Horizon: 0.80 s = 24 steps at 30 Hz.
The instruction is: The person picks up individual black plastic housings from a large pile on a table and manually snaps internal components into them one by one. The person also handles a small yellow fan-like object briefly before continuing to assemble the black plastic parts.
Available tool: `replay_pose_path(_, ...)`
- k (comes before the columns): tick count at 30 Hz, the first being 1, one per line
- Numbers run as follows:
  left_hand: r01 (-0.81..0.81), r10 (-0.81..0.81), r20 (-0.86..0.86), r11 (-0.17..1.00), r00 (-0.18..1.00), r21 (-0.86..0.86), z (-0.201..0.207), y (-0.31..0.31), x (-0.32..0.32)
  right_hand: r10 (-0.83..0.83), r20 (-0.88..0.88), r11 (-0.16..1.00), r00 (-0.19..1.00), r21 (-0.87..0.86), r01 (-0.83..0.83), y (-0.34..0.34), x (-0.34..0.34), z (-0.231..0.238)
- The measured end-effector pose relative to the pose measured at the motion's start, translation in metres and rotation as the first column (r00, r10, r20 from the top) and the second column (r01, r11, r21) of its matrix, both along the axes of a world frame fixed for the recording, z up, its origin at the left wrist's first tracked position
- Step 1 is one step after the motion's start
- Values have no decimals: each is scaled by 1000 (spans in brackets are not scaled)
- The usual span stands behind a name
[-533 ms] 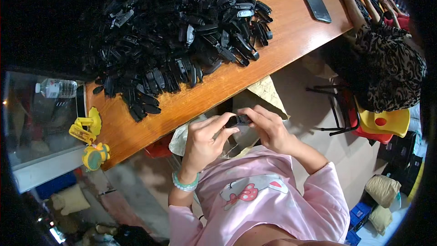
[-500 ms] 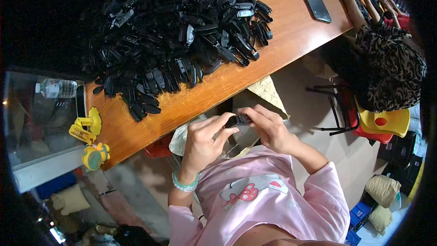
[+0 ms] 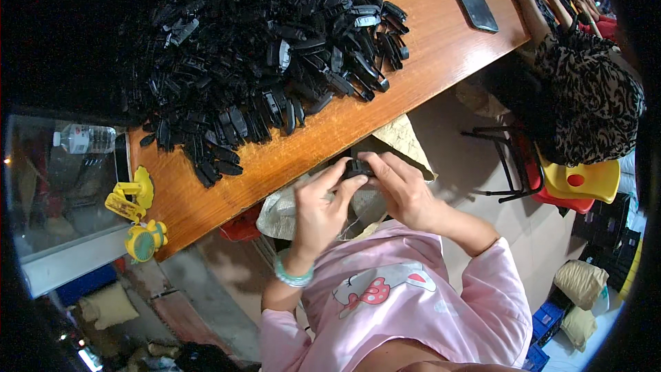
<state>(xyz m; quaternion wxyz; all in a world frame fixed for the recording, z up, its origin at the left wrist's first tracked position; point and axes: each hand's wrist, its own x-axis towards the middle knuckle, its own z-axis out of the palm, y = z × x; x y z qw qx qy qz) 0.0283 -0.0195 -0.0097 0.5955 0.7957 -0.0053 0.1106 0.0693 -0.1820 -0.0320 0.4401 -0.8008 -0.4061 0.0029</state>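
Between the fingertips of both hands is a small black plastic part, held over my lap just off the table's near edge. My left hand pinches its left side with thumb and fingers. From the right, my right hand grips it, the fingers covering much of its shape. On the wooden table beyond lies a big heap of similar black plastic parts, many long and narrow. A pale sack is partly visible beneath my hands.
A smartphone lies at the table's far right. A yellow toy-like fan and a yellow holder are at the left corner. Another person in a patterned top sits at the right by a yellow-and-red chair.
My left hand has shifted slightly right and turned more upright, closer to my right hand. The black part is turned and more covered by the fingers.
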Motion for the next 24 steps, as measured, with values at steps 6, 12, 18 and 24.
replay_pose_path(6,-25,17,100,996,995,81,-10,2,7,-84,-76,977,994,189,98,11,6,3)
replay_pose_path(12,83,-94,-26,955,995,-283,-8,5,3,134,-616,837,776,490,245,5,8,0)
replay_pose_path(18,220,-211,84,969,974,-109,-14,18,27,103,-647,886,756,405,226,-6,20,-2)
replay_pose_path(24,-175,-100,303,631,948,756,1,17,93,-90,-113,994,990,55,96,9,57,6)
